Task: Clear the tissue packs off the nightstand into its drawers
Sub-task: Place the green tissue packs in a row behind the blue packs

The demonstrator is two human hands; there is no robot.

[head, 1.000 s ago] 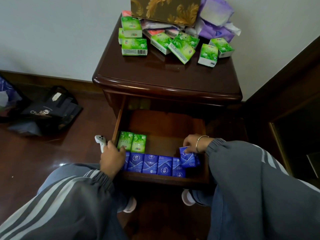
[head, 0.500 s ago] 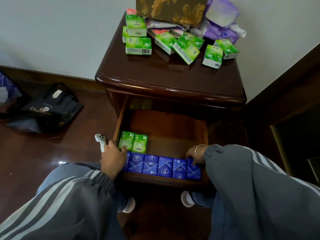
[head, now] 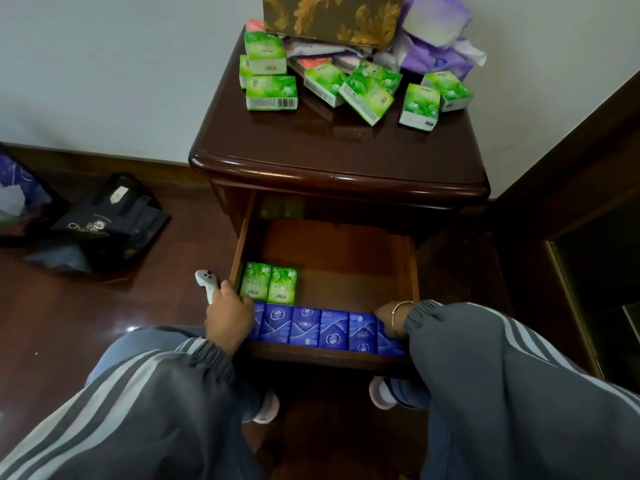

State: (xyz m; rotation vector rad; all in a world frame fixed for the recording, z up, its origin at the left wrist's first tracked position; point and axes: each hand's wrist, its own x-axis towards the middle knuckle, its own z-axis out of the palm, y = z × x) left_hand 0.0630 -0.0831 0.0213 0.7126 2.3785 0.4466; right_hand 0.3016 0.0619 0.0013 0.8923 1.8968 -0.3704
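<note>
Tissue packs (head: 272,93) are still lying heaped at the back edge of the nightstand (head: 329,147), while in the drawer (head: 412,268) the blue row (head: 334,327) is now filling the whole front edge: the last blue pack (head: 389,342), tilted a second ago, is standing at the front right corner. The right hand (head: 388,313) is touching it, fingers hidden, so I cannot tell their state. The left hand (head: 228,317) is curling around a white controller (head: 205,280). Green ones are probably coming next.

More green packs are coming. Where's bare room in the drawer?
The drawer floor is bare right of the two green packs, behind the blue row. The front is crowded: that row, the left hand holding a controller, the right hand.
</note>
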